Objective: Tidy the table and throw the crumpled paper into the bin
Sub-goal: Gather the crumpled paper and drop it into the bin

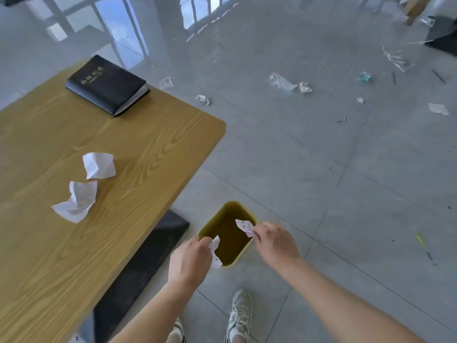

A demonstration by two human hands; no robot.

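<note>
A yellow bin (217, 220) stands on the floor just off the table's near right corner. Over its opening, my left hand (190, 262) pinches a white paper piece (214, 251) at the bin's near-left rim. My right hand (275, 241) pinches another white paper piece (244, 227) with writing on it at the far-right rim. Two crumpled white papers lie on the wooden table (148, 157): one (99, 165) farther off, one (76, 201) closer to me.
A black notebook (107, 85) lies at the table's far corner. The table's dark base (148, 256) sits left of the bin. Crumpled paper and plastic scraps (284, 82) litter the grey tiled floor beyond. My shoes (239, 315) stand below the bin.
</note>
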